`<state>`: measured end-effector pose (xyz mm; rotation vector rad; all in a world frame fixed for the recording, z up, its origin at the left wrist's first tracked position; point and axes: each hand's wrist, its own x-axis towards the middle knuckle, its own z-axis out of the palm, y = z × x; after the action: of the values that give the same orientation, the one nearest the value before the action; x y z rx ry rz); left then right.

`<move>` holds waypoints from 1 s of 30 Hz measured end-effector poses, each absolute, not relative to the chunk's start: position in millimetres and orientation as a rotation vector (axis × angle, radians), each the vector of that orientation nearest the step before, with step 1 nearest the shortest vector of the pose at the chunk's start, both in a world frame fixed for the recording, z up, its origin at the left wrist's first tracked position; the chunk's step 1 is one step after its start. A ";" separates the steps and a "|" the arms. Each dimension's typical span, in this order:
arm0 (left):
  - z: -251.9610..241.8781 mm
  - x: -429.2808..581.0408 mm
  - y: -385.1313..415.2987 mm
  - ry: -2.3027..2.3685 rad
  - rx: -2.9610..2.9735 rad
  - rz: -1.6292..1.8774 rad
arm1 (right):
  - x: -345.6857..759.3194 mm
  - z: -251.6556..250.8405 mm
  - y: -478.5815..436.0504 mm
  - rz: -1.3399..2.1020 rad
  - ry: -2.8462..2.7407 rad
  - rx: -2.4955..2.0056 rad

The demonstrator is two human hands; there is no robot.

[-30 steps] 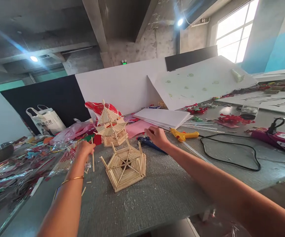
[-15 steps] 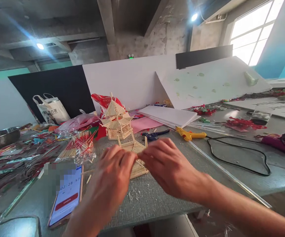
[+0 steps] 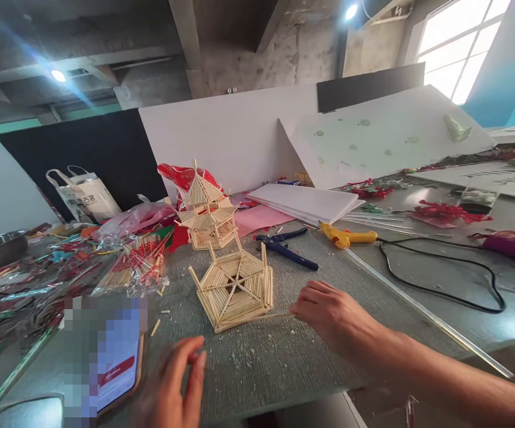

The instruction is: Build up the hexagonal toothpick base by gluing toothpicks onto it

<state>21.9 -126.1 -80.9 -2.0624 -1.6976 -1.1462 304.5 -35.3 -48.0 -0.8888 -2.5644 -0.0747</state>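
Note:
A hexagonal frame of wooden sticks (image 3: 239, 285), with short posts standing at several corners, lies in front of me on the table. My right hand (image 3: 328, 312) is to its right, fingers pinched on the end of a thin wooden stick (image 3: 277, 315). The stick's other end reaches the frame's front edge; I cannot tell whether it touches. My left hand (image 3: 179, 383), slightly blurred, is low on the left beside the phone, thumb and forefinger a little apart with nothing between them. Behind the frame stands a tiered stick pagoda (image 3: 206, 214).
Blue pliers (image 3: 288, 246) and a yellow glue gun (image 3: 346, 236) with a black cord lie to the right. A long clear rod (image 3: 417, 303) crosses the right side. At left are a phone (image 3: 119, 368) and a bundle of red-tipped sticks (image 3: 136, 261). White boards (image 3: 302, 202) lie behind.
Both hands were together over the frame's front. My left hand has dropped down and left, its fingers parted; my right has moved right with the stick. The frame now shows fully.

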 end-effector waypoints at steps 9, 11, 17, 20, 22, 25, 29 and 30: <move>-68.1 -3.0 -87.7 -2.309 -2.115 -1.234 | 295.0 -62.2 -24.6 -0.076 -2.597 -0.876; -67.1 -2.4 -84.8 -2.373 -2.123 -1.277 | 296.3 -62.6 -26.0 -0.068 -2.591 -0.876; -62.7 1.5 -76.5 -2.453 -2.242 -1.342 | 295.1 -59.7 -29.9 -0.040 -2.576 -0.938; -60.9 5.6 -72.9 -2.442 -2.286 -1.367 | 293.2 -58.3 -31.5 -0.045 -2.574 -0.956; -60.9 7.4 -70.6 -2.426 -2.319 -1.384 | 292.3 -57.8 -32.0 -0.055 -2.576 -0.961; -61.7 8.1 -67.9 -2.431 -2.348 -1.365 | 291.7 -57.1 -32.1 -0.070 -2.579 -0.951; -60.3 8.4 -67.1 -2.438 -2.370 -1.339 | 291.8 -55.5 -32.9 -0.056 -2.566 -0.917; -59.7 8.4 -67.3 -2.434 -2.379 -1.339 | 291.9 -55.1 -33.3 -0.052 -2.563 -0.911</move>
<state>8.4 -67.3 -59.7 -2.3792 -2.4336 -1.3386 291.9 -33.3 -55.1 -0.9111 -2.5630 -0.0517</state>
